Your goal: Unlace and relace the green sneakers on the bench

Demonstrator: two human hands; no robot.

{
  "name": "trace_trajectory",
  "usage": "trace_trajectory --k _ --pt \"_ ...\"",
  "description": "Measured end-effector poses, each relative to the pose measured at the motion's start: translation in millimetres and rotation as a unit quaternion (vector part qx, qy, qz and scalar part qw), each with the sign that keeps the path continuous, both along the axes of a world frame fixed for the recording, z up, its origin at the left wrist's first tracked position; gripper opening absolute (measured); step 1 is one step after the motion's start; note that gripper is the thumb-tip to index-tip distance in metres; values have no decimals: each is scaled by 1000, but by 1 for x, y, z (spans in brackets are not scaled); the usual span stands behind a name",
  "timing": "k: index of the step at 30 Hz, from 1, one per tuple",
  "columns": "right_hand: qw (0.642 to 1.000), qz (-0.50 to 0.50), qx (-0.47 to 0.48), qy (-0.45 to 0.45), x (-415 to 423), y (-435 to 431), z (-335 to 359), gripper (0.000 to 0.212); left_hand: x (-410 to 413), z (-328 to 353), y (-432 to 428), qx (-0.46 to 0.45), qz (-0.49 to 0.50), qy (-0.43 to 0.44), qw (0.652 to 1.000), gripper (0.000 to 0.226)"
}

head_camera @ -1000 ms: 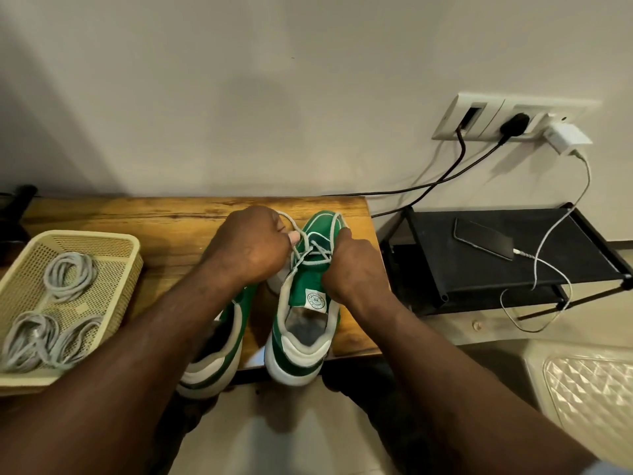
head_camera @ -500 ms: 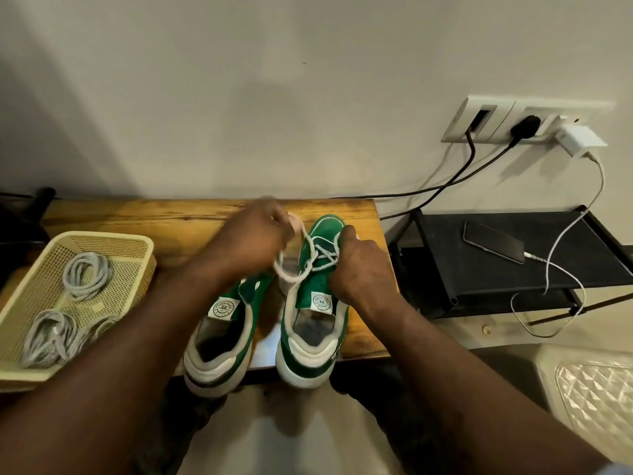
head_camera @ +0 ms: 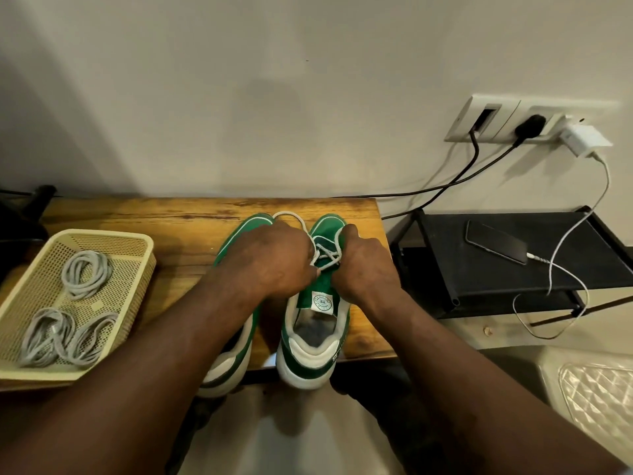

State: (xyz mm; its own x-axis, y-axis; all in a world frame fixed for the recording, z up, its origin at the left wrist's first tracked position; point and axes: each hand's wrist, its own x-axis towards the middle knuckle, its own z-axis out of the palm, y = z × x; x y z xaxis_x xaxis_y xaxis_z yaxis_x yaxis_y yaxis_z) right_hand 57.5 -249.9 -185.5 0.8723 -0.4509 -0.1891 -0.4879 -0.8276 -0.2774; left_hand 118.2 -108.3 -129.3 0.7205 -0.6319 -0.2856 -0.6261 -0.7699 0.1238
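Lace [head_camera: 328, 250] slack again: our left hand [head_camera: 270, 265] drops back onto the right sneaker [head_camera: 310, 351], pinching lace; right hand [head_camera: 364, 269] pinches too. Only front rows threaded, we judge.

Green sneakers [head_camera: 313, 313] with white trim and a white lace [head_camera: 325, 250]; wood-grain brown tabletop [head_camera: 191, 224]; pale yellow perforated basket [head_camera: 133, 269] (grey coils [head_camera: 87, 274] inside).

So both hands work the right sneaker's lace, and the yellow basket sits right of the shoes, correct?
No, head view shows the yellow basket left of the shoes. The left hand and right hand do work the right sneaker lace.
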Motion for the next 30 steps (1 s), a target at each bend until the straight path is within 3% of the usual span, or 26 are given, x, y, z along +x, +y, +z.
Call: trace_trajectory --k 3,10,13,16,18,21,22,23,26,29,30 --pt "1000 3 -4 -1 1 -1 -1 77 -6 5 -1 13 -8 -52 999 35" --pt "1000 10 -9 -5 0 0 0 78 -13 -8 -7 -67 46 -102 991 35" --pt "1000 11 -4 -15 -1 0 -2 73 -4 -13 -4 -133 104 -53 984 36" --pt "1000 2 -10 -11 -1 -3 -1 74 4 -6 2 -269 115 39 955 38" --pt "1000 -3 -14 -7 -1 -6 0 73 5 9 7 -397 130 90 904 33" --pt "1000 6 -13 -13 -1 -6 1 69 6 30 12 -603 199 207 744 18" --pt "1000 14 -8 -15 0 -4 1 69 6 32 13 -629 220 247 703 19" --pt "1000 22 -2 -18 1 -3 1 69 6 30 12 -629 233 277 688 21" --pt "999 25 12 -27 3 1 4 66 8 17 10 -524 251 287 761 15" --pt "999 11 21 -42 3 2 6 68 13 10 10 -491 287 294 768 13" --pt "999 7 24 -47 2 2 6 68 15 8 10 -469 288 264 792 13"
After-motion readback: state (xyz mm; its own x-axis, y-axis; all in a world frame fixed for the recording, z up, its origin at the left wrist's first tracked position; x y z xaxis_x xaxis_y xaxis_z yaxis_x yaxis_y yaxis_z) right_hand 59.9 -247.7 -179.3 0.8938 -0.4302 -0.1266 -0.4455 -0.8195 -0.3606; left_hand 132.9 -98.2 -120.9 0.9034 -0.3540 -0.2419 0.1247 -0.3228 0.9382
